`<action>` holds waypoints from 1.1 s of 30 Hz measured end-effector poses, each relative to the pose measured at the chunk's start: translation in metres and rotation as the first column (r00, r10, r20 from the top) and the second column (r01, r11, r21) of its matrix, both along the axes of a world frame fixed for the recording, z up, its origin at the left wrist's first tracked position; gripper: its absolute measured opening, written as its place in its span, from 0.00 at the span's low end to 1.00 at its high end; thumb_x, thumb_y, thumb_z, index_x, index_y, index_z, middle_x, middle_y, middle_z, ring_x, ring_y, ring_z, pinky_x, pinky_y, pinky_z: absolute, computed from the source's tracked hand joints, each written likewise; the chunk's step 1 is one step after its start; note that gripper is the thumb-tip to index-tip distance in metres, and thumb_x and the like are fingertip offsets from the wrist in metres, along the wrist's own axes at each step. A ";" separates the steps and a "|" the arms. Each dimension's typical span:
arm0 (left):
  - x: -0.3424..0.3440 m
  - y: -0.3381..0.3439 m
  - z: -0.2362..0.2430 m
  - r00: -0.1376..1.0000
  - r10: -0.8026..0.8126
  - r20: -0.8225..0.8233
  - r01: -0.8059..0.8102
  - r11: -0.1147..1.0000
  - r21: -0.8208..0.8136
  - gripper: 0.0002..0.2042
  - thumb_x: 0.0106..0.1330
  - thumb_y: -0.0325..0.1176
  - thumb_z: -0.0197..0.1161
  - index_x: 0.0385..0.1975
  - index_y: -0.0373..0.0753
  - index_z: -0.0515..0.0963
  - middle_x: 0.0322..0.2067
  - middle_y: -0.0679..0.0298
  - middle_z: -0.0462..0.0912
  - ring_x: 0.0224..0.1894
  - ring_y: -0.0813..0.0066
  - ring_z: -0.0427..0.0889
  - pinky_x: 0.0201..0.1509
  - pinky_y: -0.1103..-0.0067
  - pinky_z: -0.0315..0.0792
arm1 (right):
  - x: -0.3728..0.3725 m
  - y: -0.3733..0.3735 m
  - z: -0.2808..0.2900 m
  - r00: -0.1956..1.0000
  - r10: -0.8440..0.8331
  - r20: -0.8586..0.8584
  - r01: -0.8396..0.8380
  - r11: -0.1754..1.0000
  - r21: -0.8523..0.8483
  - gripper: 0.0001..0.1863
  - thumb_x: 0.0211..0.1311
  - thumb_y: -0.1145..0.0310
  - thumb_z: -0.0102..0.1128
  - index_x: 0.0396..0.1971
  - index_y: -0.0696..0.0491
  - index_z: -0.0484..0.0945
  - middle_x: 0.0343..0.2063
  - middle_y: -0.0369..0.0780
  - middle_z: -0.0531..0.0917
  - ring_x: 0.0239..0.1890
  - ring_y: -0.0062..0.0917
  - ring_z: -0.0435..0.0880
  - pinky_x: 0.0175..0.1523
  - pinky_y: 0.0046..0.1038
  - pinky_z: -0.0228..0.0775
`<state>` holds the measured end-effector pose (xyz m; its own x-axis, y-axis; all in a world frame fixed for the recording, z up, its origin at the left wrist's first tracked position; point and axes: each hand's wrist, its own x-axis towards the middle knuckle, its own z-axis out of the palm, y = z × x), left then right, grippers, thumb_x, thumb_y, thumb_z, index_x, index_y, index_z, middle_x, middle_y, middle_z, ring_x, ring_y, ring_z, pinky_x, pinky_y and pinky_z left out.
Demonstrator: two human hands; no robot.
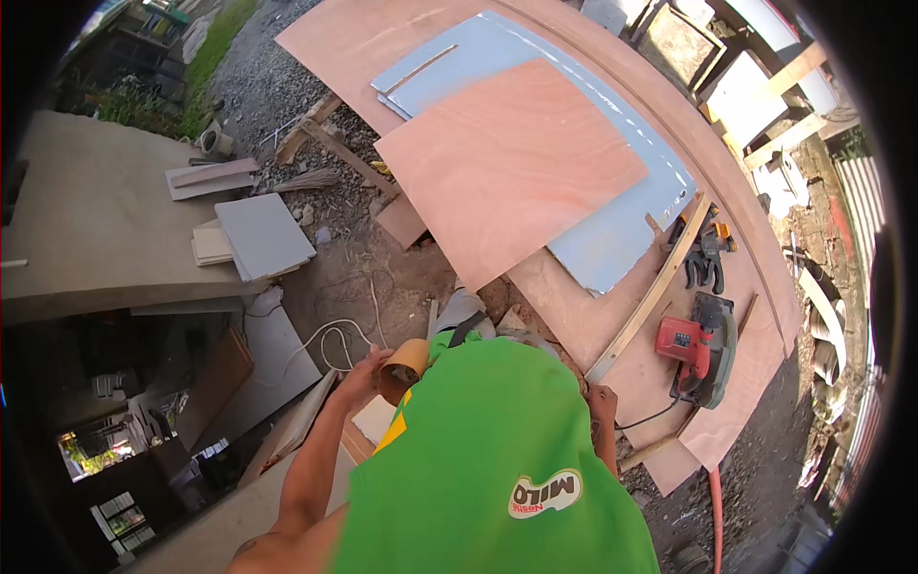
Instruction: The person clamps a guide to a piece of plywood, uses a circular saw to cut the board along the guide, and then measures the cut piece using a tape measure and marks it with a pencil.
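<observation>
My left hand [365, 376] grips a tan roll [411, 356], perhaps wide tape or sandpaper, at the left side of my green shirt. My right hand [602, 404] is closed at the near edge of the plywood table, close to the end of a long wooden strip [655, 297]. What lies inside its fingers, if anything, is hidden. In front of me a square plywood sheet [516, 163] rests on a light blue board [612, 234]. To the right a red circular saw [685, 346] lies on the table, its dark cord passing close to my right hand.
Black-and-orange clamps [708, 253] sit beyond the saw. The large plywood tabletop [545, 297] fills the front and right. On the left, white boards [263, 236] lie on a concrete ledge [96, 210]. A white cable [330, 335] loops near my left hand. Gravel [273, 72] covers the ground behind.
</observation>
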<state>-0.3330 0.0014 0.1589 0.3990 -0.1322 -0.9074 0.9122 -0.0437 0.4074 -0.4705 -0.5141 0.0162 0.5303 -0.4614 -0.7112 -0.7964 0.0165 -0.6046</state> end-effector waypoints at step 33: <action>-0.008 -0.090 0.063 0.633 -0.770 -0.082 0.465 0.293 0.835 0.14 0.56 0.37 0.65 0.32 0.30 0.81 0.33 0.41 0.83 0.40 0.46 0.84 0.45 0.59 0.76 | 0.151 -0.010 0.051 0.960 0.224 0.165 -0.245 0.962 0.119 0.16 0.68 0.57 0.58 0.37 0.57 0.75 0.28 0.41 0.82 0.26 0.24 0.84 0.25 0.21 0.73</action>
